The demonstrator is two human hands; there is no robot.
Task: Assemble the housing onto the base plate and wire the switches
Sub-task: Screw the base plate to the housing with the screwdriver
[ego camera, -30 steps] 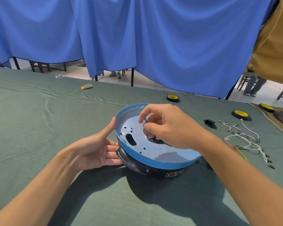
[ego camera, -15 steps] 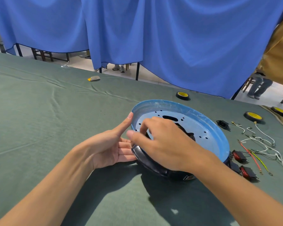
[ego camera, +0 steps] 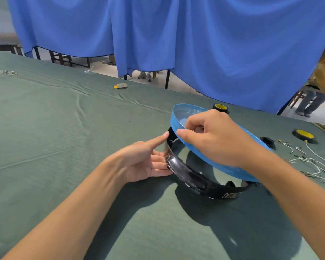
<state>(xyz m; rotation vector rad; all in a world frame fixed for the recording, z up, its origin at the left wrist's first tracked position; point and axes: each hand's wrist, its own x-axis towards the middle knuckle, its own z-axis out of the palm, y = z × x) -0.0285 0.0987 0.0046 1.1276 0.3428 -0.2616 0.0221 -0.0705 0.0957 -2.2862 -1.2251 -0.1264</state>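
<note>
The plate's near-left rim is pinched by the right fingers (ego camera: 184,135): the thumb is laid on the outside of the blue band and the other fingers are curled over the edge into the dish. The right hand (ego camera: 212,136) is thus closed on the plate (ego camera: 233,172). The plate is held tilted, high at its far-left side and low at its near-right side, where it appears to rest on the housing (ego camera: 191,178).

The housing, a black ring, stands on the tabletop (ego camera: 64,128) directly under the raised rim, so a straight lowering is judged to be what the seating turns on. The gap is widest on the left, beside the left hand (ego camera: 141,162). That hand is kept flat and relaxed: the forefinger of the left fingers (ego camera: 158,138) is stretched to touch the ring's upper left edge, and the rest are laid against its outer wall. The left hand is the nearer to the housing; nothing is gripped by it.

The contact between plate and ring at the near-right is covered by the right forearm, and whether holes or tabs are aligned cannot be told. No switches can be made out. Wires (ego camera: 315,164) lie well apart to the right, partly cut off at the edge.
</note>
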